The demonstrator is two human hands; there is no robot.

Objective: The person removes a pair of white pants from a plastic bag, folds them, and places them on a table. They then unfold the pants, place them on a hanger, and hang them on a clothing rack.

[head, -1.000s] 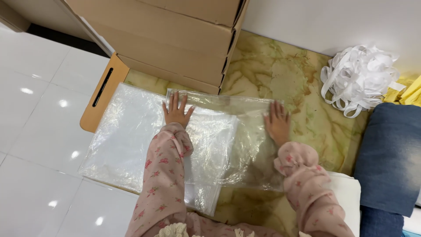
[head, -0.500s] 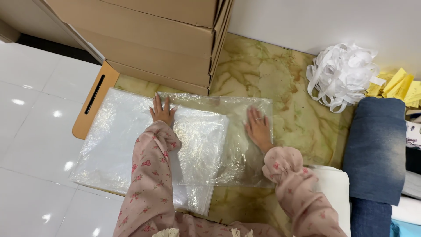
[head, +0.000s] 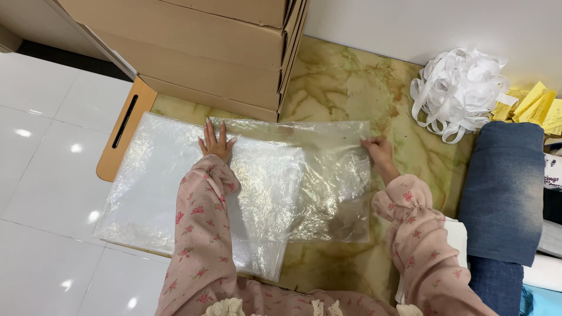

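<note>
**Currently: both hands on plastic bags, floor level**

Left hand flat, fingers spread, on the stacked clear bags. Right hand pinches the top bag at its right edge. Cardboard boxes far side; white strap bundle far right.

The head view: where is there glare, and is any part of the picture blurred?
In the head view, bright spots of ceiling light reflect on the glossy white floor tiles; the clear plastic bags shimmer with glare under the left hand; the right hand and the white ribbon pile look sharp, with only soft shadows.
</note>
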